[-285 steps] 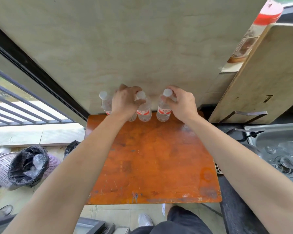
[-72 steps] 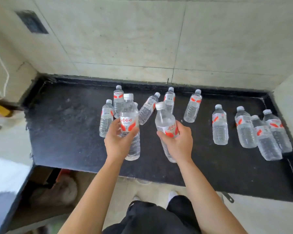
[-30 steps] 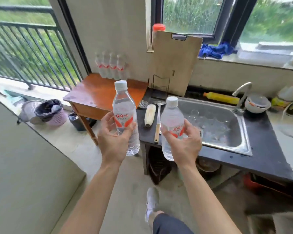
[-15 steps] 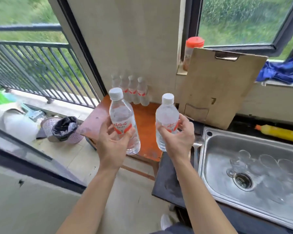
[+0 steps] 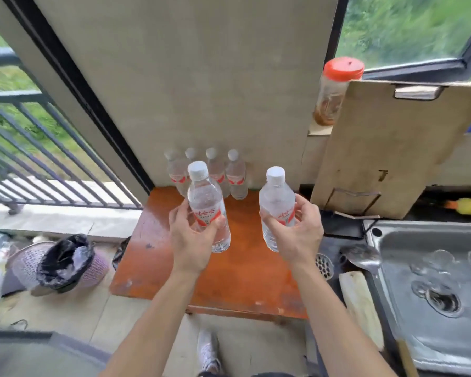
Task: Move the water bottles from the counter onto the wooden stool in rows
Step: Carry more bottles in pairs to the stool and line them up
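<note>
Two bottles are carried upright above the wooden stool (image 5: 245, 270), one in each hand. The left hand (image 5: 193, 240) is wrapped round the label band of the left bottle (image 5: 207, 205), thumb across the front; the right hand (image 5: 297, 235) is closed round the lower body of the right bottle (image 5: 276, 205). Both are gripped below the shoulder, caps left clear, probably so that each can be set down on its base without regripping.

Four bottles (image 5: 215, 172) are already stood in a row at the back edge of the stool, close against the wall panel (image 5: 201, 77), shoulder to shoulder. That placement seems meant to leave the front of the seat free for further rows.

The held pair is kept apart and level, neither touching the other nor the standing row. The gap to the right of the row, beside the cutting board (image 5: 392, 148), looks open; whether the row is to be extended there or a second row begun in front cannot be told.

Risk noted: a carried bottle nudged into the back row could topple it. The sink (image 5: 433, 268) lies to the right, apart from the stool.
</note>
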{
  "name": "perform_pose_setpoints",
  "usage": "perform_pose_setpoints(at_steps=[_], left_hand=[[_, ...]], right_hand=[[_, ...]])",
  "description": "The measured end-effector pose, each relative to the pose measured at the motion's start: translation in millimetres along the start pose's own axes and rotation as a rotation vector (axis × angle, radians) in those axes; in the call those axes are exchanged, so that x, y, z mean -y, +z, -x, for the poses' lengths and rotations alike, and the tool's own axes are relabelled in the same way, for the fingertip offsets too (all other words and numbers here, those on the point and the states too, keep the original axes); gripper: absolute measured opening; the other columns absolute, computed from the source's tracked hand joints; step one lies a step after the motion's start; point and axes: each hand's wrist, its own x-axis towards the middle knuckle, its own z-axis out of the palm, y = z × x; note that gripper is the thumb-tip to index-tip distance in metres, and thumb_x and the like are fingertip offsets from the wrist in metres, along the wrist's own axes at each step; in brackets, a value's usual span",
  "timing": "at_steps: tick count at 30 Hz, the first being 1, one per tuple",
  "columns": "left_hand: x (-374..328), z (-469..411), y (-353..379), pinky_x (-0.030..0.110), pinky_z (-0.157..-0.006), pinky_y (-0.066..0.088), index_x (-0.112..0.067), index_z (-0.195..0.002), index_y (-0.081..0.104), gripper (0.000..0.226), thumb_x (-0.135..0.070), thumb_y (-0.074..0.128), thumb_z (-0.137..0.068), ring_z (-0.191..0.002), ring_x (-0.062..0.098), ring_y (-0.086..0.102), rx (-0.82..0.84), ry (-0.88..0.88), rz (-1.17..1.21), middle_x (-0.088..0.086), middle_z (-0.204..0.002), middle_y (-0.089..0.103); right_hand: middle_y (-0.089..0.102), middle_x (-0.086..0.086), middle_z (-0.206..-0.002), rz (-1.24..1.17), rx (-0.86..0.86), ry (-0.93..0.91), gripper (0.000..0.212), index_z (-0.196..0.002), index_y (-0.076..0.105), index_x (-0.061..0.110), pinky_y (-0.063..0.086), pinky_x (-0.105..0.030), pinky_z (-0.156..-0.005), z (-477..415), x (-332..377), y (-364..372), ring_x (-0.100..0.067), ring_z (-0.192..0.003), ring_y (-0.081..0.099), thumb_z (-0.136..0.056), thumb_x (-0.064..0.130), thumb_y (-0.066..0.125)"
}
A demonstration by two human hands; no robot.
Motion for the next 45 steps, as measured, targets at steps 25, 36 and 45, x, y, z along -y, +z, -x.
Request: perform_pose_setpoints(at_steps=[25, 36, 45], left_hand=[[126, -162, -16, 0.027, -0.098, 0.043, -0.020, -0.144, 0.041, 0.084, -0.021, 0.087, -0.074, -0.124, 0.016, 0.053, 0.445, -0.188, -0.163, -0.001, -0.140, 0.052], [86, -183, -11, 0.020, -0.088, 0.047, -0.045, -0.119, 0.057, 0.038, -0.032, 0.075, -0.088, -0.115, -0.002, 0.051, 0.410, 0.017, -0.130, -0.022, -0.121, 0.058], [33, -192, 51, 0.025, -0.089, 0.044, -0.020, -0.122, 0.063, 0.039, -0.034, 0.074, -0.088, -0.108, 0.009, 0.058, 0.554, 0.168, -0.163, -0.011, -0.115, 0.063]], right_hand=[[0.047, 0.012, -0.126, 0.356, 0.099, 0.307, 0.077, -0.134, 0.041, 0.034, 0.043, -0.028, -0.091, -7, -36, 129, -0.007, -0.112, 0.050, -0.073, 0.058, 0.081], [0.062, 0.009, -0.114, 0.448, 0.159, 0.012, 0.052, -0.118, 0.065, 0.021, 0.044, -0.025, -0.072, -24, -34, 119, -0.007, -0.094, 0.058, -0.087, 0.062, 0.061], [0.061, 0.015, -0.102, 0.310, -0.083, 0.138, 0.039, -0.102, 0.069, 0.027, 0.050, -0.034, -0.080, -77, -37, 89, -0.009, -0.091, 0.061, -0.085, 0.062, 0.069]])
